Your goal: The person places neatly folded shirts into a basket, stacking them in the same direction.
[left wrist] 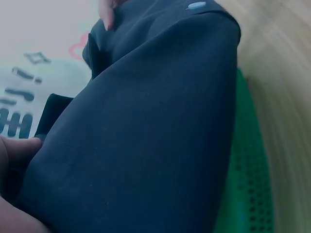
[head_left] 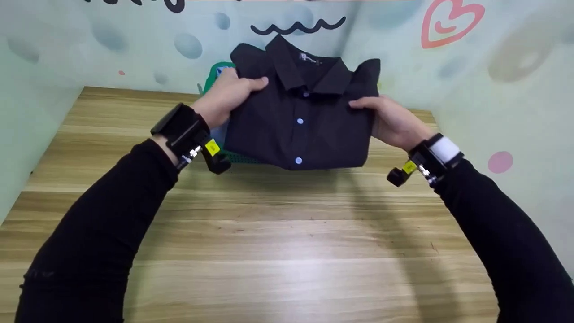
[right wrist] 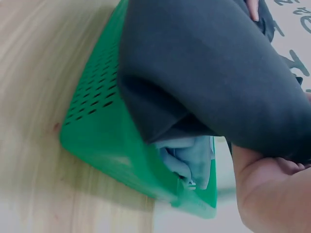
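A folded black button-up shirt (head_left: 332, 130) with a collar and pale buttons is held up above a green perforated basket (right wrist: 97, 141). My left hand (head_left: 228, 94) grips its left side, thumb on the front and the other fingers hidden behind the cloth. On the opposite side my right hand (head_left: 394, 119) pinches the edge the same way, its thumb across the front. In the right wrist view, light blue cloth (right wrist: 187, 160) lies inside the basket, under the shirt. Most of the basket is hidden by the shirt in the head view.
The basket stands on a wood-grain table (head_left: 287, 251) close to the back wall (head_left: 148, 49), which carries printed drawings. Another wall (head_left: 506, 103) rises on the right. Both wrists wear black straps with small cameras.
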`<move>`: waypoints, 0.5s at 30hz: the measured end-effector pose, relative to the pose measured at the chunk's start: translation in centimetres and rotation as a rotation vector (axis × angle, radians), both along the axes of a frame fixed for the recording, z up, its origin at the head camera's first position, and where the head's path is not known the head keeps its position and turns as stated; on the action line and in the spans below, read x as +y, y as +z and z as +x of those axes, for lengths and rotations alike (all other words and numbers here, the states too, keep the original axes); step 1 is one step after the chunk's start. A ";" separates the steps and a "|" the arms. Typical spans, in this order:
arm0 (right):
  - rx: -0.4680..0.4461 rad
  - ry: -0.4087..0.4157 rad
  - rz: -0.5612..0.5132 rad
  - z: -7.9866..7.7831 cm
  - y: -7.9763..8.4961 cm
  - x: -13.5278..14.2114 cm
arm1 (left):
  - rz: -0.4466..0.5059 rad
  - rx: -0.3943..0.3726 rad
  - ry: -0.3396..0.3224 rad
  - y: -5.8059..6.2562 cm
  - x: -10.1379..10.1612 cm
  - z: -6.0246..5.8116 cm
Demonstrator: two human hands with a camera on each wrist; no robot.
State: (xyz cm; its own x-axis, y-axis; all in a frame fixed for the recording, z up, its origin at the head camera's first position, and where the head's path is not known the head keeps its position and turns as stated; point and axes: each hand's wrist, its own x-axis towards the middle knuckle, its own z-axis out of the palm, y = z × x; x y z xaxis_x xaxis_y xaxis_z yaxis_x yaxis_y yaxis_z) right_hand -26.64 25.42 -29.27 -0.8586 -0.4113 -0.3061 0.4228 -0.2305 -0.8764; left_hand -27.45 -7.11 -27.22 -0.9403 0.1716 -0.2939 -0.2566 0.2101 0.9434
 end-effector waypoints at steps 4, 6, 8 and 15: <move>0.000 -0.024 0.067 -1.4 0.8 -1.5 | 0.062 0.001 0.052 0.3 -0.8 -1.1; -0.003 -0.042 0.094 -2.1 1.2 -2.0 | 0.071 0.009 0.067 0.3 -0.9 -1.8; -0.001 -0.059 0.123 -2.6 1.4 -2.1 | 0.058 0.014 0.070 0.1 -0.9 -2.6; -0.006 -0.121 0.338 -4.0 0.7 -2.2 | -0.014 -0.010 0.067 -1.3 0.0 -4.6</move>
State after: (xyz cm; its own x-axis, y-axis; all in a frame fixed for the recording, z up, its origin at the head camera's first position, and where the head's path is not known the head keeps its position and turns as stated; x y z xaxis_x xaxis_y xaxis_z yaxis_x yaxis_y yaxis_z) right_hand -30.59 23.18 -28.61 -0.8929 -0.1814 -0.4121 0.4151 0.0229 -0.9095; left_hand -32.01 -7.16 -28.51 -0.9464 0.1046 -0.3056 -0.2801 0.2054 0.9377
